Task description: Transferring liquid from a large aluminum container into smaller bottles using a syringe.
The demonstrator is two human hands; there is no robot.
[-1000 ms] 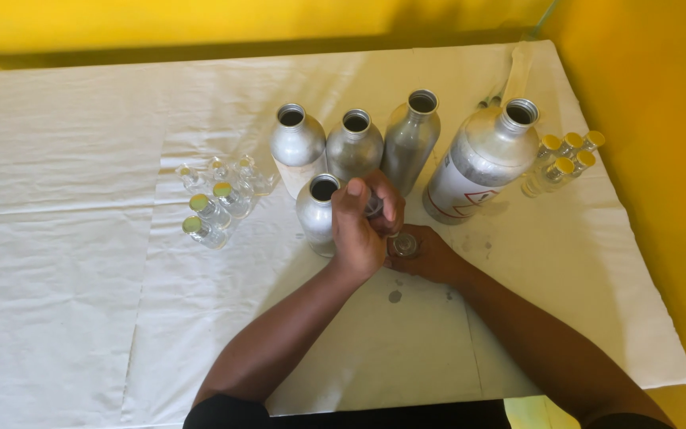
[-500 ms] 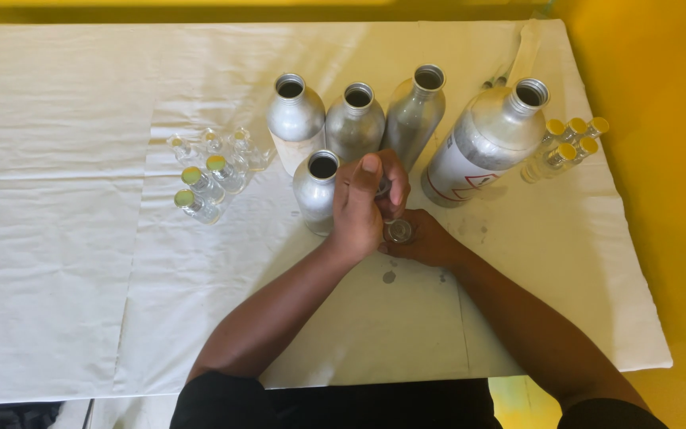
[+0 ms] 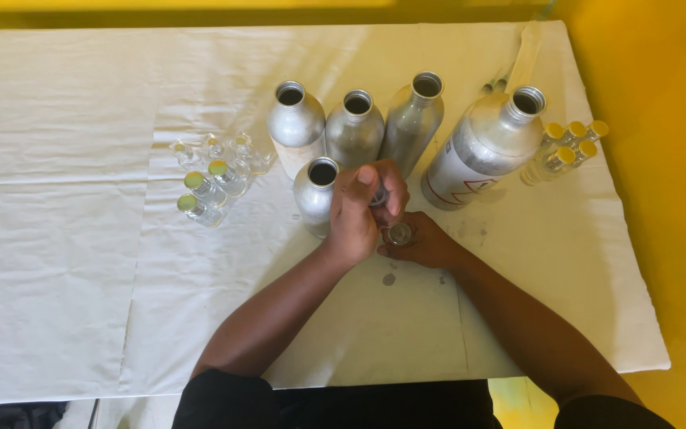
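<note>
Left hand [image 3: 356, 213], fingers curled tight, pinches a small dark object at its fingertips near frame centre; the object is too small and too covered to identify. Directly below it, right hand [image 3: 422, 242] wraps closed round a small clear glass vial [image 3: 398, 233], holding it upright on the white cloth [image 3: 73, 238], mouth facing up. The two hands touch, left stacked over right, w/ the vial mouth just under the left fingertips.

Just left of the left hand stands an open aluminium bottle [image 3: 316, 195], its side touching the knuckles. Behind it, upper centre of frame, three more open aluminium bottles run in a row: a squat one [image 3: 296, 123], a mid-height one [image 3: 354, 131] & a taller slim one [image 3: 413, 119]. Right of centre, a large aluminium bottle w/ a red-and-white label [image 3: 482, 151] also stands uncapped.

Centre-left, a cluster of small clear vials: three w/ yellow-green caps [image 3: 206, 191] in front, several uncapped ones [image 3: 220, 148] behind. Upper right, near the cloth's edge, a group of yellow-capped vials [image 3: 567, 143] lies beside the big bottle. A syringe [image 3: 495, 79] rests at top, above that bottle. A few dark spots [image 3: 389, 280] mark the cloth below the hands. Yellow wall [image 3: 660, 95] fills the right side & top of frame.
</note>
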